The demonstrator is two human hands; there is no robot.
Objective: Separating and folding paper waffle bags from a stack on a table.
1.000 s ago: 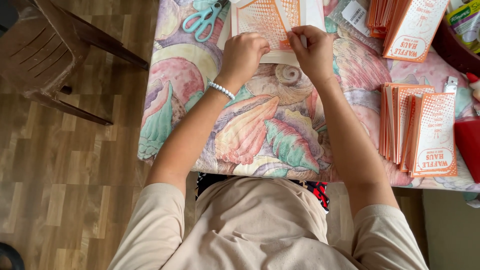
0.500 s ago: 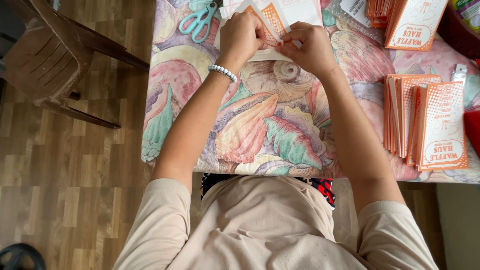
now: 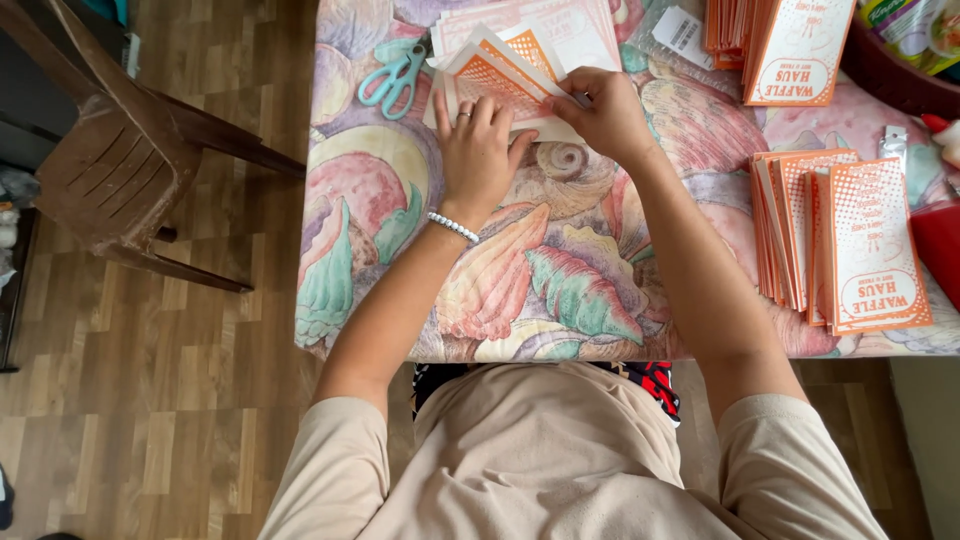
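The left hand [image 3: 478,150] lies flat, fingers spread, pressing down on a folded orange-and-white paper sleeve [image 3: 500,88] near the far edge of the table [image 3: 560,290]. A ring shows on one finger and a white bead bracelet [image 3: 453,227] circles the wrist. The right hand [image 3: 598,112] is just beside it, its fingertips pinched on the sleeve's right edge, so both hands bear on the same piece. The sleeve sits tilted on top of a flat pile of printed sheets [image 3: 570,30] of the same colours.

The table wears a cloth printed with large seashells. A pair of pale green scissors [image 3: 392,78] lies to the left of the pile, apart from the hands. On the right side of the table, well apart, several finished orange sleeves [image 3: 850,245] lie overlapping in a row, and another stack [image 3: 785,45] stands at the far right corner. A brown plastic chair [image 3: 120,150] stands on the wood floor at the left.
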